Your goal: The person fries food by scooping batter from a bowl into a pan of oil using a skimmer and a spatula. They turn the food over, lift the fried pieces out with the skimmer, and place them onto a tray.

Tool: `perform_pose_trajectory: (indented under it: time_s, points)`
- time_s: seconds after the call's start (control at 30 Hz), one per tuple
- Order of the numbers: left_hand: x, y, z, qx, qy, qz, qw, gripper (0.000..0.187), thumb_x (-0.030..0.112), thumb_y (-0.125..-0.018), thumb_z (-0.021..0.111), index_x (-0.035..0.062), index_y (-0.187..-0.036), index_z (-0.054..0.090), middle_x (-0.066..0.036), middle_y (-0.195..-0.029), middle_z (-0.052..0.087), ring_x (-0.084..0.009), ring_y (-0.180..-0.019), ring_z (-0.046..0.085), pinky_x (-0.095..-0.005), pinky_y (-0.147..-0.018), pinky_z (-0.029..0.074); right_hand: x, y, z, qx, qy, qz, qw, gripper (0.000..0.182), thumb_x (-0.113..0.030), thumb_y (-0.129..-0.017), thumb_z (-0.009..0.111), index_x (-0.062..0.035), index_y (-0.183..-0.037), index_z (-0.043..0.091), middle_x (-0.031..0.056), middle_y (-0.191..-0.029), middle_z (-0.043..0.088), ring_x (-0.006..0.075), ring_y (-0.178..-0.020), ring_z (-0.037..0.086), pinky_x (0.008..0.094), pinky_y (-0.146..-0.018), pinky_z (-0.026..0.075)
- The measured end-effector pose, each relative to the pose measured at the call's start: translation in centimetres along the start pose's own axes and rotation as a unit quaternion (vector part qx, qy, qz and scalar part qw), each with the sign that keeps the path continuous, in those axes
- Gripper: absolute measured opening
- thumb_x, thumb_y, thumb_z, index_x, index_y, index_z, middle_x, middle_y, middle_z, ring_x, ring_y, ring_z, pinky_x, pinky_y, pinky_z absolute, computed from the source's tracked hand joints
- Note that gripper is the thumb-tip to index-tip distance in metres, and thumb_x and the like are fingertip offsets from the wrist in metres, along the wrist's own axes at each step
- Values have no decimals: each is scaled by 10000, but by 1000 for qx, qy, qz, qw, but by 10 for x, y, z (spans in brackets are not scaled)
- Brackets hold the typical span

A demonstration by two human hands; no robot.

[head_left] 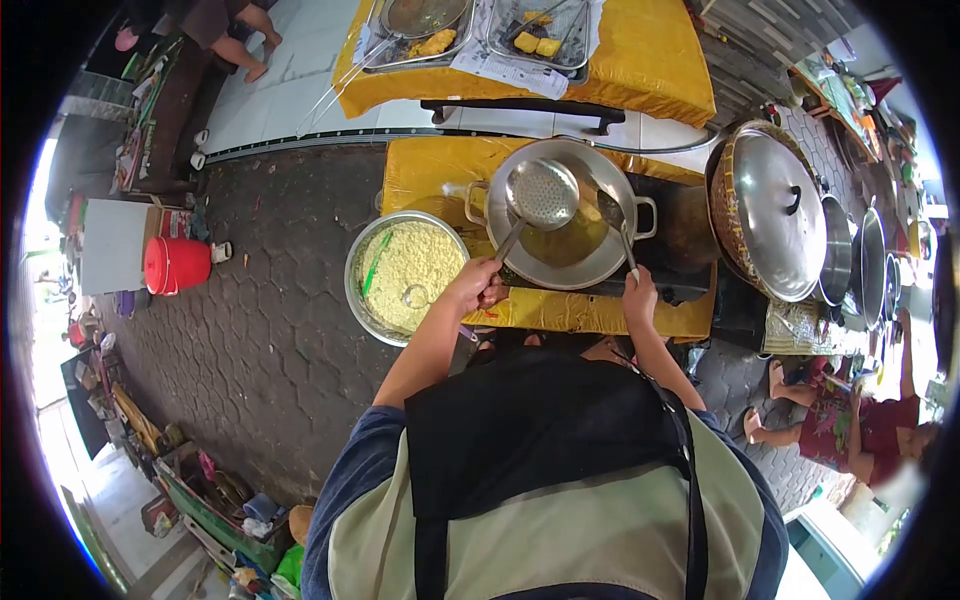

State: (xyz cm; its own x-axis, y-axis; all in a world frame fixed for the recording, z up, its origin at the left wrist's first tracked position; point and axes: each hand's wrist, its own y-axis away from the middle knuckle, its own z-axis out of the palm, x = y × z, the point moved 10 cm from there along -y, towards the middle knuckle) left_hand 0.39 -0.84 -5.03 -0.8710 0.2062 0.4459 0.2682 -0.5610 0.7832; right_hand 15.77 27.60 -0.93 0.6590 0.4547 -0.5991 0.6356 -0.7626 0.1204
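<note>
My left hand (476, 287) is closed around the handle of a perforated skimmer (542, 194), whose round head is over the left part of a large metal wok (572, 279). My right hand (640, 296) grips the handle of a spatula (628, 243); its dark head reaches into the wok's right side. Brownish oil (566, 243) lies in the wok, and a yellowish food piece (590, 213) shows beside the spatula. Left of the wok is a metal basin (352, 292) of pale yellow, crumbly-looking mixture (412, 258), holding a green-handled utensil (376, 262) and a ladle (415, 296).
Ahead, a yellow-covered table (650, 75) bears metal trays (540, 68) with fried pieces (537, 44). A large lidded pot (775, 215) stands on the right. A red bucket (178, 265) is at far left. Another person (850, 430) is at lower right; a person's legs (235, 45) show at upper left.
</note>
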Motion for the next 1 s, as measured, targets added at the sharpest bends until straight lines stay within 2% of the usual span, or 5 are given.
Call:
perform_pose_trajectory:
  time_s: [0.23,0.5,0.63,0.8,1.0]
  points:
    - [35,39,19,-14,-6,39,999,77,158,-858,449,105,-852,394,1,-603,407,-75,-402,337,-233,-375,279,0,3,-2,8,-10,43,999,331,-162,-827,461,17,-1104,477,238,-983,558,390,-919,529,420,-784,423]
    - [94,101,52,-30,-37,147,988,97,150,-859,441,77,-813,400,-29,-611,430,-92,-381,346,-249,-356,286,2,-2,-1,48,0,9,999,342,-151,-836,454,20,-1132,459,237,-1026,547,384,-947,522,414,-802,422]
    - [87,91,49,-21,-49,156,986,112,159,-853,454,72,-809,399,-33,-607,425,-96,-379,349,-256,-351,291,-1,7,-2,11,-3,43,999,348,-153,-836,459,20,-1138,455,241,-1025,546,384,-949,521,416,-801,423]
    - [28,53,10,53,-55,59,995,125,154,-833,480,66,-801,398,-36,-585,409,-108,-384,354,-273,-339,299,5,20,-4,-16,-25,115,993,341,-164,-844,462,16,-1134,466,234,-1024,553,375,-940,531,414,-794,427]
    - [28,79,12,16,-39,66,997,129,179,-851,466,85,-790,401,-17,-601,420,-94,-408,353,-246,-370,294,26,15,-7,17,-26,120,992,308,-225,-824,482,-7,-1036,526,228,-911,585,386,-895,537,424,-754,429]
